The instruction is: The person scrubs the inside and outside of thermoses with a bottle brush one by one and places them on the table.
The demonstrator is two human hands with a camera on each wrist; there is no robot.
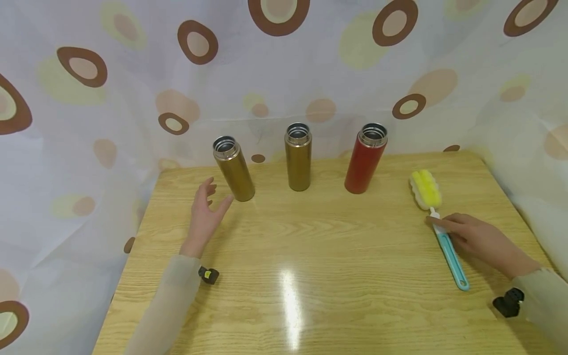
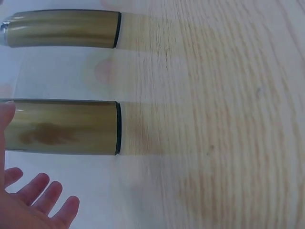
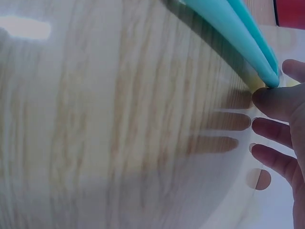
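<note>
My left hand (image 1: 205, 217) is beside the left gold bottle (image 1: 236, 172), fingers spread and thumb toward it, with nothing held. In the left wrist view, that gold bottle (image 2: 66, 126) has a darker smudge on its side, and the hand (image 2: 28, 200) overlaps its left part. My right hand (image 1: 483, 241) pinches the sponge bottle brush (image 1: 449, 256) near the white neck, the index finger lying across it. The brush has a yellow and white sponge head and a turquoise handle. In the right wrist view, the handle (image 3: 238, 38) runs between thumb and finger; the other fingers are apart.
A second gold bottle (image 1: 299, 158) and a red bottle (image 1: 365, 160) stand upright and lidless at the back of the wooden table (image 1: 355, 276). A patterned curtain (image 1: 275, 64) hangs behind and at both sides. A glare streak crosses the tabletop's front middle.
</note>
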